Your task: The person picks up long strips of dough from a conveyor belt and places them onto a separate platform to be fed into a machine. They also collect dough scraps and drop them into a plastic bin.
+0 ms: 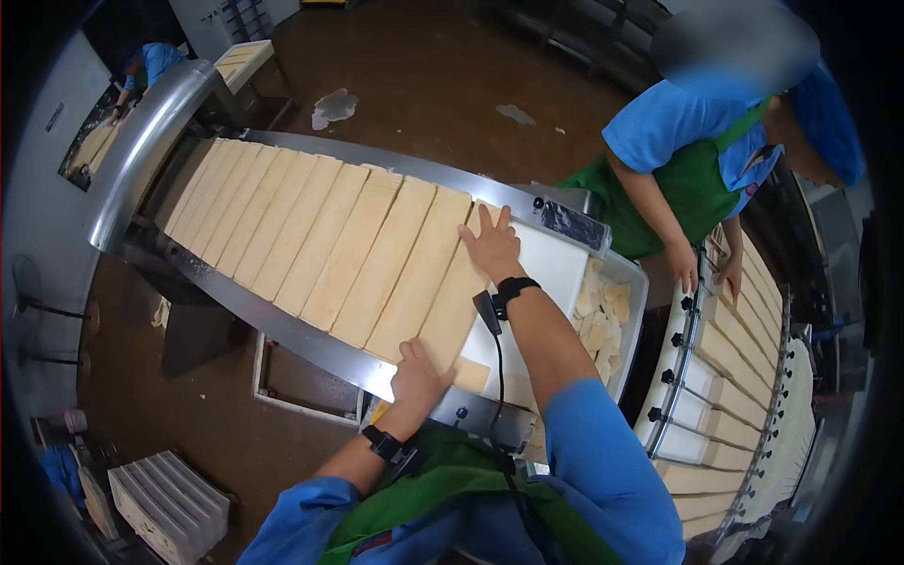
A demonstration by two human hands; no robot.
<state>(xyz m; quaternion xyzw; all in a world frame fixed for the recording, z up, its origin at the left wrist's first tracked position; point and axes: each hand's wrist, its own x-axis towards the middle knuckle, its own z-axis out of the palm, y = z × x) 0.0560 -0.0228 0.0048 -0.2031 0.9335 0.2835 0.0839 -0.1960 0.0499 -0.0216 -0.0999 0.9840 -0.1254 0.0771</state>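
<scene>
Pale, flat dough strips [353,250] lie side by side across a metal-edged conveyor. My right hand [492,250] rests on the far end of the rightmost dough strip [455,306], its fingers spread. At the near end of that strip is my left hand [421,381], fingers stretched out and touching the dough by the conveyor's near edge. Neither hand is closed round anything. A small cut piece of dough [471,375] lies just right of my left hand, by the white board [546,268].
A white bin [640,301] of dough scraps stands right of the conveyor. Beyond it, a co-worker [692,160] handles strips on a second line [725,377]. A curved metal hood [151,141] spans the conveyor's far left. Another person [155,66] works at the back left.
</scene>
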